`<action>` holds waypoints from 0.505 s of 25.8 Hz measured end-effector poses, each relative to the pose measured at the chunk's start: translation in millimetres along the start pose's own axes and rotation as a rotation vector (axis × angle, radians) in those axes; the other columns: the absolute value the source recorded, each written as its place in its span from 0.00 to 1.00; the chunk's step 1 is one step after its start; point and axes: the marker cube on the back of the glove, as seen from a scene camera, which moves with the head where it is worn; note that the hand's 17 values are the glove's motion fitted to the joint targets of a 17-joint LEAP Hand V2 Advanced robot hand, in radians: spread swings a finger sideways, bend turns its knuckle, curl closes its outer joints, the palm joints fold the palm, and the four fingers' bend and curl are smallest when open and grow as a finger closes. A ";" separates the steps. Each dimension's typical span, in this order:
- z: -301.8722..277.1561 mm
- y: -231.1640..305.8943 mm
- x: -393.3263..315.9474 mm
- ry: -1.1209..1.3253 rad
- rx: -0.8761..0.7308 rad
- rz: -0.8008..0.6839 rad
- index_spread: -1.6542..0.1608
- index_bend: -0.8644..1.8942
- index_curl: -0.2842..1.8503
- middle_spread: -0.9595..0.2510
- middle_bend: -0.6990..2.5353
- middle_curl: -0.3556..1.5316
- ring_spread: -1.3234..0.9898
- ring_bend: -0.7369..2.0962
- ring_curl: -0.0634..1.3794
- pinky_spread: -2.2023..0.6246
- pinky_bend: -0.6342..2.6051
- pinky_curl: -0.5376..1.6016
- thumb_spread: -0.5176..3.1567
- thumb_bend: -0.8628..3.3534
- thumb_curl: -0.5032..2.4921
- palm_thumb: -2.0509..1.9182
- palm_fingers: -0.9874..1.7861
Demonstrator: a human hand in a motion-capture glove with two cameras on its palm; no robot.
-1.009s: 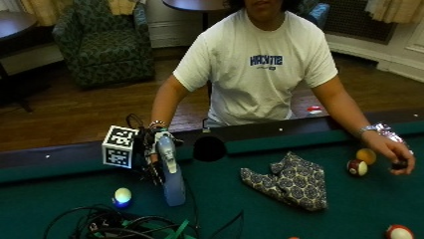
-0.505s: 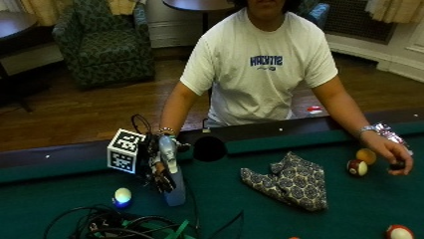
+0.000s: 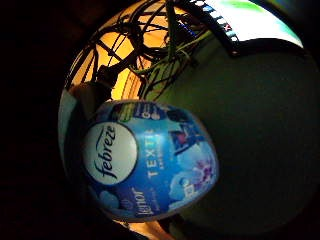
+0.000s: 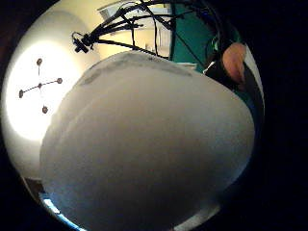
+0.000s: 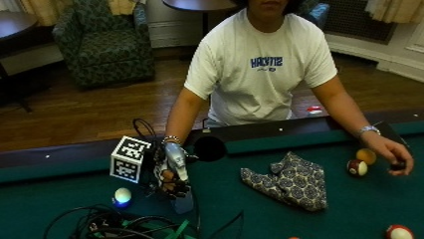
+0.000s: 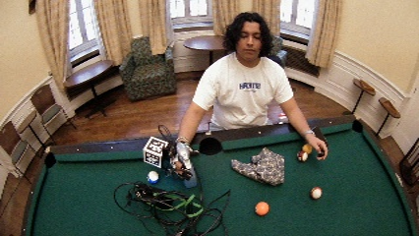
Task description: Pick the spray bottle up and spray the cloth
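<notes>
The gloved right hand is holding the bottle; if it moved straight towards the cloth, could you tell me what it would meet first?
Probably nothing before the patterned cloth itself. The right hand grips the spray bottle, and bare green felt lies between them, though depth is hard to judge.

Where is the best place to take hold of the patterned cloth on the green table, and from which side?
Probably at the raised fold near the top of the cloth, coming from above with the fingers pinching. The cloth lies crumpled, not flat, so its bunched ridges stand off the table felt and give something to pinch. Its flat edges lie against the felt and look harder to catch.
</notes>
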 end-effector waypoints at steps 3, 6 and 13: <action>4.4 -6.4 -4.6 -0.014 0.002 -0.020 0.73 0.37 0.31 0.64 0.31 0.41 0.49 0.41 0.29 0.77 0.24 0.40 0.38 0.21 0.30 0.69 0.77; 8.4 -12.5 -10.4 -0.030 0.025 -0.042 0.74 0.35 0.31 0.63 0.31 0.41 0.49 0.42 0.30 0.75 0.28 0.41 0.39 0.21 0.30 0.71 0.80; 14.6 -16.6 -12.8 0.022 0.171 -0.097 0.75 0.38 0.32 0.61 0.36 0.45 0.48 0.48 0.34 0.69 0.31 0.43 0.32 0.21 0.34 0.75 0.89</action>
